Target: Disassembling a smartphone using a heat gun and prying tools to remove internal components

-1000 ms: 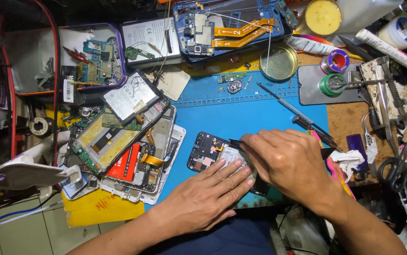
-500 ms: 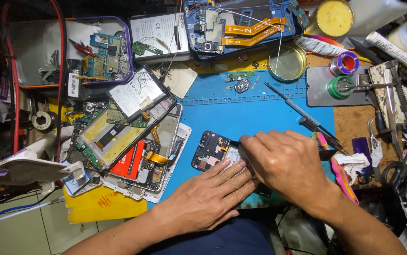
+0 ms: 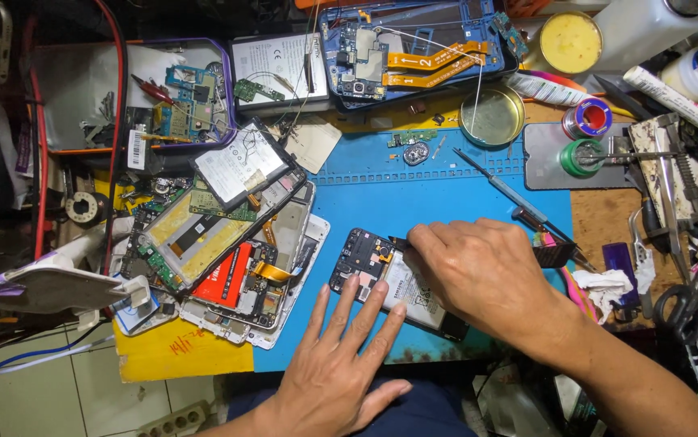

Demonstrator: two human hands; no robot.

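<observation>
Hands on an opened phone (image 3: 381, 279)
Left hand (image 3: 341, 368) lies flat, fingers spread, pinning it; right hand (image 3: 478, 271) pinches a thin tool (image 3: 398, 241).

Opened phone held down on a blue mat

The left hand (image 3: 341, 364) presses fingertips on the opened phone (image 3: 389, 283) at frame centre; the right hand (image 3: 478, 271) pokes a thin tool (image 3: 397, 241) into it.

The right hand (image 3: 486, 271) covers much of the open phone (image 3: 381, 271), and its thin tool's tip is too small to tell. At twelve o'clock, the blue phone frame (image 3: 413, 48) is cut off.
</observation>
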